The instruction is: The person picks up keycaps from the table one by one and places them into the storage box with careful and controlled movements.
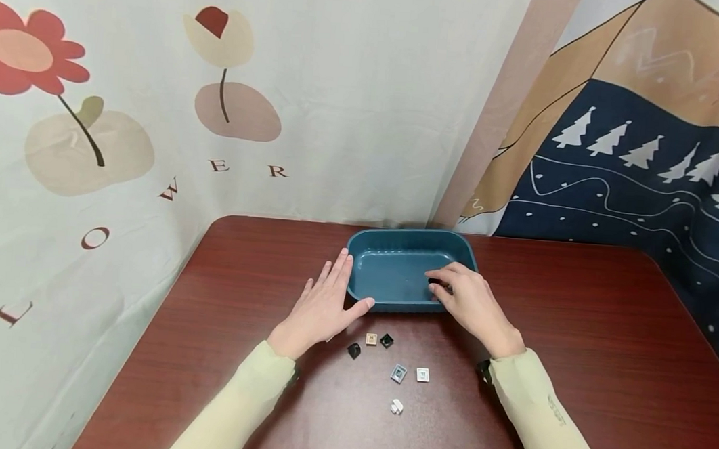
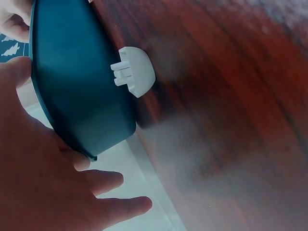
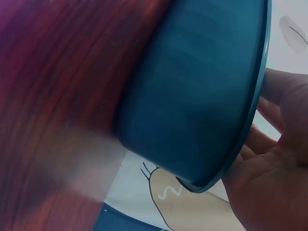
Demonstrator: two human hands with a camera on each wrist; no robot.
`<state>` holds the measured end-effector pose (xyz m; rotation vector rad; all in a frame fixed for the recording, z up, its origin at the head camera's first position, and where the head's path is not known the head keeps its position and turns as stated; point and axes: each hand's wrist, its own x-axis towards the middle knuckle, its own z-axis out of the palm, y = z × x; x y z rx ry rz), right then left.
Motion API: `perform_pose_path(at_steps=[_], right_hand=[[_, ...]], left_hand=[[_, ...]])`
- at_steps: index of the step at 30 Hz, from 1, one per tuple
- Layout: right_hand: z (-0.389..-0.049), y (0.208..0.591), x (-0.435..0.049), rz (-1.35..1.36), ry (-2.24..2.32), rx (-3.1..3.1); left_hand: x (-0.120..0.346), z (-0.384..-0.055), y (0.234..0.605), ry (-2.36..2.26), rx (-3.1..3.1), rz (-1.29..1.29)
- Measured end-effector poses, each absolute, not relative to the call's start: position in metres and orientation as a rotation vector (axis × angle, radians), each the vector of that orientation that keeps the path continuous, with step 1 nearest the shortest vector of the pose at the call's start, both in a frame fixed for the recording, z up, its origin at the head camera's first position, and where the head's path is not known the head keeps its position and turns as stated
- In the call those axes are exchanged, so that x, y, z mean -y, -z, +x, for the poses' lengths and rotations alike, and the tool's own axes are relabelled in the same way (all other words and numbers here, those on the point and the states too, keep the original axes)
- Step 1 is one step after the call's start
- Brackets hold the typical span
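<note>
A blue-green plastic basin [image 1: 404,306] stands at the back of the table. My left hand [image 1: 325,304] lies along its left end with the fingers extended and the thumb at the front rim. Over the basin's right end, my right hand [image 1: 468,301] pinches a small black keycap [image 1: 433,280], mostly hidden by the fingers. In front of the basin lie a beige keycap [image 1: 371,339], two black keycaps [image 1: 386,340], a grey-blue keycap [image 1: 398,373] and two white keycaps [image 1: 423,375]. The left wrist view shows another white keycap [image 2: 139,72] on its side near the basin.
The dark red wooden table [image 1: 573,331] extends to both sides of the basin. A white printed curtain [image 1: 354,102] hangs behind it, with a navy and tan cloth [image 1: 630,178] at the right.
</note>
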<state>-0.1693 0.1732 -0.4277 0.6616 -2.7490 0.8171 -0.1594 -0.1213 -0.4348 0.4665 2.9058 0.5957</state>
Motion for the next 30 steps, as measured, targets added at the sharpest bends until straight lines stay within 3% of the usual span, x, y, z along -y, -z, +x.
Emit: perform_pose_path(at_steps=[12, 30], right_hand=[[-0.171, 0.425, -0.170, 0.571, -0.824, 2.809], [-0.132, 0.422, -0.169, 0.658, -0.779, 2.539]], left_hand=[[0.119, -0.162, 0.436, -0.599, -2.902, 0.471], [0.121, -0.161, 0.436, -0.587, -2.912, 0.465]])
